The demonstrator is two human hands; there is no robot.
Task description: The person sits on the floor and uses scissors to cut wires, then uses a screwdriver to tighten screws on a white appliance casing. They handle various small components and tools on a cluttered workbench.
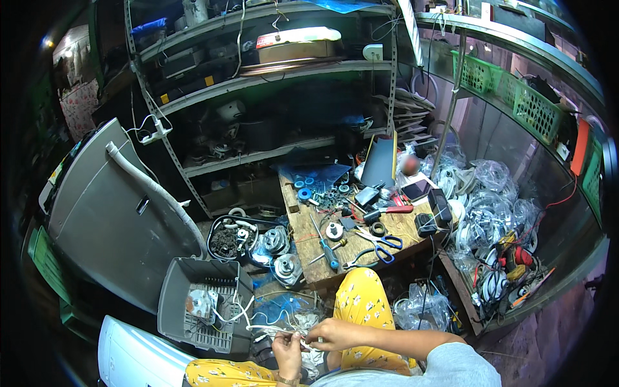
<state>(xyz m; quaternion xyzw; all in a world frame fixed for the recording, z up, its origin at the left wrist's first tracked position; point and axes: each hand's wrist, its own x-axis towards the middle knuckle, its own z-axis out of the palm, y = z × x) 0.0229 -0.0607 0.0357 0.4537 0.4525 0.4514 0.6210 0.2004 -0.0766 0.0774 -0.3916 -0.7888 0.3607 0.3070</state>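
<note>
My left hand [287, 353] is closed on a thin white wire [271, 327] at the bottom centre, between my knees. My right hand [329, 337] is closed right beside it, pinching at the same wiring; exactly what its fingertips hold is hidden. The wires run left to a metal component [201, 304] inside a grey slatted plastic bin [169, 280]. Pale crumpled material [313, 358] lies below my hands. Above my right knee, on a wooden bench [309, 271], lie blue-handled scissors [387, 251], pliers [361, 261] and a blue screwdriver [329, 251].
A grey panel [109, 219] leans at the left, above a white casing [129, 355]. Metal shelving [264, 77] stands behind the bench, with a black tray of parts [232, 232] before it. Bagged parts [490, 187] and green baskets [535, 113] crowd the right; more bags [419, 309] lie beside my knee.
</note>
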